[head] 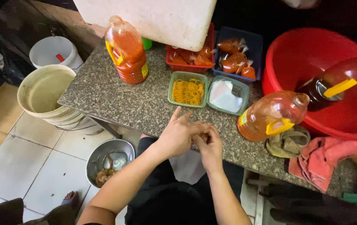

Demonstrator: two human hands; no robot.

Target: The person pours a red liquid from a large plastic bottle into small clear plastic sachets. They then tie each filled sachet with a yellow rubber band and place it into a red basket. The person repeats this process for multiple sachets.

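My left hand [177, 134] and my right hand [208, 142] meet over the front edge of a speckled granite counter [116, 100]. Both close around a small item between the fingertips; it is mostly hidden and I cannot tell what it is. The left index finger sticks out. Just beyond the hands stand a green tray of yellow rubber bands [188, 91] and a green tray of clear plastic bags [225, 96]. Behind them a red basket [189, 56] and a blue basket [240, 57] hold small filled bags of orange-red sauce.
A large bottle of orange sauce [127, 52] stands at the back left, another [272, 116] lies at right. A dark bottle [337, 83] rests in a big red basin [307, 50]. Rags [320, 156] lie at right. Buckets [45, 89] and a metal bowl [108, 160] sit on the floor.
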